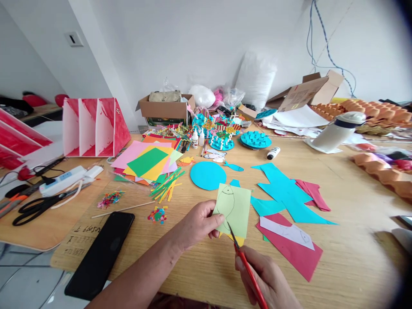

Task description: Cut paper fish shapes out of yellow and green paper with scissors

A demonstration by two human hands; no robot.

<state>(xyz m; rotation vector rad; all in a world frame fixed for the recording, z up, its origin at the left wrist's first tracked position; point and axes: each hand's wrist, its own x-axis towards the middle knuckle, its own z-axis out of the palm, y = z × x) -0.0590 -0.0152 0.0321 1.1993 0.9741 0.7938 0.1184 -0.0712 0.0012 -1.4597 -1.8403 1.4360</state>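
My left hand point(206, 221) pinches the left edge of a pale green sheet of paper point(240, 208) between thumb and fingers. A fish outline with an eye is drawn on that sheet, its head toward the top. In my right hand point(264, 274) is a pair of scissors point(246, 266) with red handles, gripped like a pen. Their dark blade tip lies over the lower part of the paper near the fish's tail; whether it cuts in, I cannot tell. Below the sheet a bit of yellow paper point(240, 240) shows. A blue paper circle point(208, 175) lies just beyond.
Blue paper offcuts point(280, 189) and a red paper piece point(292, 246) lie right of my hands. Coloured sheets point(148, 163), paper strips point(167, 183) and a black phone point(101, 253) are to the left. Blue discs point(255, 140), glue bottles point(195, 139) and a white jug point(337, 131) stand farther back.
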